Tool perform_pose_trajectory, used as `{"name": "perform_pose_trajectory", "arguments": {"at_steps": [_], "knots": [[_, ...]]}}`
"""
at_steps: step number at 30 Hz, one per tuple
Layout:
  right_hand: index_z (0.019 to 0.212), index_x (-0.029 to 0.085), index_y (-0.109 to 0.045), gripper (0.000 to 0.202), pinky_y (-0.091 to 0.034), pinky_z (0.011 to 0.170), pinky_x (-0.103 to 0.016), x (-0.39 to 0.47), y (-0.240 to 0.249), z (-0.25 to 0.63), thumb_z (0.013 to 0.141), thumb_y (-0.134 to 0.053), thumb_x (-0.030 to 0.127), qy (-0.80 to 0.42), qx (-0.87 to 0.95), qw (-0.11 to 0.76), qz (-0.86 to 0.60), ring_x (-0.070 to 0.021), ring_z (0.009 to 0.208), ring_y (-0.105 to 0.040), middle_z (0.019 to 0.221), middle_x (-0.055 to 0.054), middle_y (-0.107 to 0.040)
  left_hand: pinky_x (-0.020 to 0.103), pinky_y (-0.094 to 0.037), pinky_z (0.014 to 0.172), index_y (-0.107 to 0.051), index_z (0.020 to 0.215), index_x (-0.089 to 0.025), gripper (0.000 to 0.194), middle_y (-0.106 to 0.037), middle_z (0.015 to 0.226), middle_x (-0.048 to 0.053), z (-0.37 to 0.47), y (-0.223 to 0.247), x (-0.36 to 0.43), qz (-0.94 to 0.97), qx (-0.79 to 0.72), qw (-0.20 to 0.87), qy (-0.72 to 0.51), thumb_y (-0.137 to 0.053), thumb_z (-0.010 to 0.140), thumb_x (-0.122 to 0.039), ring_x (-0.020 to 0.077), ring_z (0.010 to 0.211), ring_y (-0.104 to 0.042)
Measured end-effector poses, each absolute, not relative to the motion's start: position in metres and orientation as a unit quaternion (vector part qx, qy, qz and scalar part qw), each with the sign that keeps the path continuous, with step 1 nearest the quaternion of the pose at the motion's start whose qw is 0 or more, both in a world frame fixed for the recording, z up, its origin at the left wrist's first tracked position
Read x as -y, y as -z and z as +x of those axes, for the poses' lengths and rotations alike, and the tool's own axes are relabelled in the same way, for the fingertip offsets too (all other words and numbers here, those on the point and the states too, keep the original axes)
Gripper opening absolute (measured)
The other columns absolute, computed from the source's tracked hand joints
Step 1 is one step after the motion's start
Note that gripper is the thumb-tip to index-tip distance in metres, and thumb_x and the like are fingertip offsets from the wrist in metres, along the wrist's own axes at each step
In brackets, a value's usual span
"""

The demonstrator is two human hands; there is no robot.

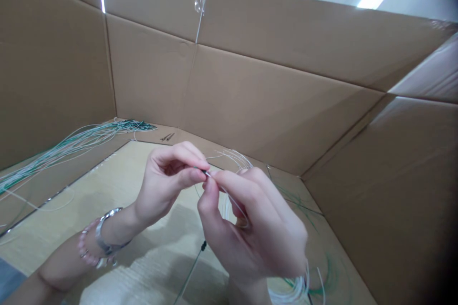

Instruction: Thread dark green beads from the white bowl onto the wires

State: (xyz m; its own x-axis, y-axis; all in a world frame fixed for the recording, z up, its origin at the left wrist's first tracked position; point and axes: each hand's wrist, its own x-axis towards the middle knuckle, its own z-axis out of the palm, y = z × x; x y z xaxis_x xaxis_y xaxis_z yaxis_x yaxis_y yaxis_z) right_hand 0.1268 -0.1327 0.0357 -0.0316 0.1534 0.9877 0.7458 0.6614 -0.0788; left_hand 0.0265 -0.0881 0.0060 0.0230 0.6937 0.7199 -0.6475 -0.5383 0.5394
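Note:
My left hand [168, 183] is closed in a pinch, its thumb and forefinger on a small dark connector [205, 171]. Thumb and forefinger of my right hand [255, 219] grip a thin white wire [234, 200] close to its end. The wire's tip meets the connector between both hands; whether it is inside cannot be made out. From the pinch the wire loops back under my right fingers. Below the hands, a green wire [189, 274] with a black connector [203, 246] at its end lies on the pale board [118, 190].
Cardboard walls [250, 100] enclose the back and sides. A long bundle of green and white wires [71, 152] runs along the left, with two small metal pieces [167, 137] near its far end. Coiled white wire [291, 290] and green strands [327, 271] lie at the right.

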Motion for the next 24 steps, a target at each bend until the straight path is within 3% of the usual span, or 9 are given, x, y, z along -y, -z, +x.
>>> {"name": "perform_pose_trajectory", "arguments": {"at_steps": [10, 24], "knots": [[0.075, 0.015, -0.063, 0.009, -0.039, 0.044, -0.016, 0.1311, -0.0324, 0.1313, 0.077, -0.062, 0.006, 0.248, 0.684, 0.614, -0.306, -0.0032, 0.045, -0.035, 0.054, 0.005, -0.043, 0.019, -0.047, 0.057, -0.074, 0.082, -0.023, 0.009, -0.065, 0.073, 0.000, 0.0198, -0.0017, 0.0809, 0.578, -0.021, 0.393, -0.715, -0.071, 0.077, -0.016, 0.0084, 0.066, -0.059], [0.078, 0.018, -0.062, 0.013, -0.043, 0.047, -0.016, 0.1309, -0.0314, 0.1331, 0.077, -0.064, 0.005, 0.200, 0.708, 0.595, -0.323, -0.0044, 0.048, -0.042, 0.054, 0.006, -0.045, 0.013, -0.046, 0.054, -0.073, 0.077, -0.022, 0.003, -0.061, 0.068, -0.002, 0.0257, -0.0063, 0.0844, 0.527, -0.001, 0.518, -0.674, -0.074, 0.074, -0.022, 0.0043, 0.061, -0.056]]}}
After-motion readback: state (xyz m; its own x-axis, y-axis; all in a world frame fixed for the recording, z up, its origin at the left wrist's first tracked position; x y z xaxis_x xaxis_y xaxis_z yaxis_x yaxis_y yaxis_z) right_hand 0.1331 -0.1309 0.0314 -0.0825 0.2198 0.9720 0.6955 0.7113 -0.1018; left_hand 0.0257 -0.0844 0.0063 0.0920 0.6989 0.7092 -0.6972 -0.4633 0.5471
